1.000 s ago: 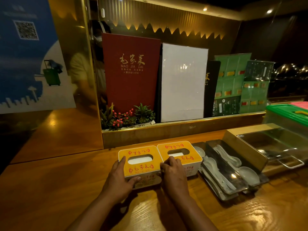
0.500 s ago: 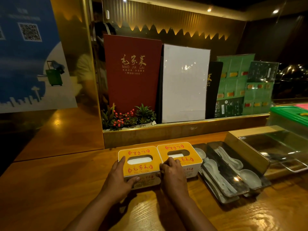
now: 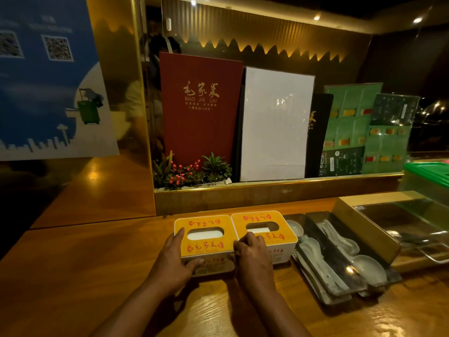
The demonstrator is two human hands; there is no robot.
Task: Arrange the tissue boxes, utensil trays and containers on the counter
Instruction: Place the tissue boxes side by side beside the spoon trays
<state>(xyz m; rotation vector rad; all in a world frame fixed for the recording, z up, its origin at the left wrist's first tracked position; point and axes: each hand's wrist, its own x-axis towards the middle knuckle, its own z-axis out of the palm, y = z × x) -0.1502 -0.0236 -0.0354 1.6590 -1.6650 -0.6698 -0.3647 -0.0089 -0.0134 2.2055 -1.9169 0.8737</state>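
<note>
Two yellow-topped white tissue boxes stand side by side on the wooden counter (image 3: 73,276). My left hand (image 3: 175,261) grips the left tissue box (image 3: 205,235) at its near left corner, thumb on the front face and fingers along the side. My right hand (image 3: 252,254) holds that same box's right front corner, fingers curled in the seam against the right tissue box (image 3: 264,227). To the right lie utensil trays (image 3: 340,285) holding white spoons (image 3: 369,266). A clear-lidded container (image 3: 398,222) stands further right.
A raised ledge (image 3: 267,193) behind the boxes carries a small plant (image 3: 192,172), a red menu (image 3: 200,105), a white board (image 3: 274,122) and green menus (image 3: 352,127). A green-lidded bin (image 3: 430,171) sits at the far right. A blue poster (image 3: 43,81) hangs at left.
Both hands keep the same hold on the left tissue box; the boxes barely shift. The view has tipped slightly.
</note>
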